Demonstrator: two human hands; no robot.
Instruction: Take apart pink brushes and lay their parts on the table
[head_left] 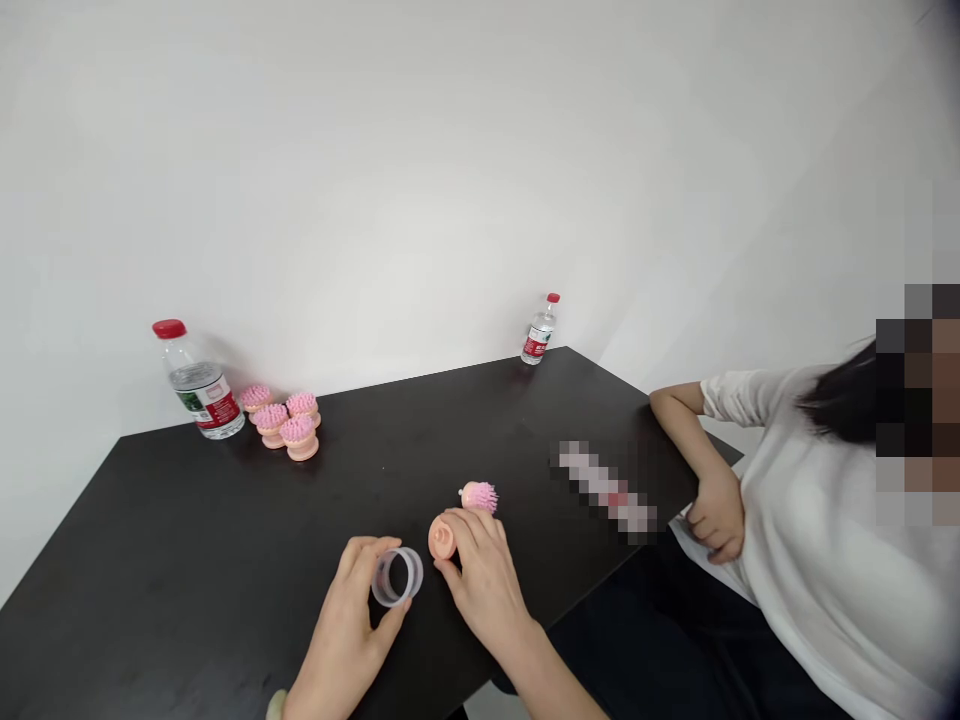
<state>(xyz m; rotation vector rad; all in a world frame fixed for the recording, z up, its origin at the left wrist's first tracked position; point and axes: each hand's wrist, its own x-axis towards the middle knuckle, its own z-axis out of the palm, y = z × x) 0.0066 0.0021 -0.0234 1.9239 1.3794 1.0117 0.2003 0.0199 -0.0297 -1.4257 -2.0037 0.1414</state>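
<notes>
My left hand (352,620) holds a small clear plastic ring-shaped cup (397,577) just above the black table (187,560). My right hand (484,575) grips a peach-coloured round base piece (442,537) right beside the cup. A pink bristle brush head (480,496) lies on its side on the table just beyond my right hand's fingers.
Several assembled pink-and-peach brushes (285,422) stand at the back left next to a red-capped water bottle (196,381). A second small bottle (540,331) stands at the far corner. Another person in a white top (810,540) sits at the table's right, one hand (716,520) by its edge.
</notes>
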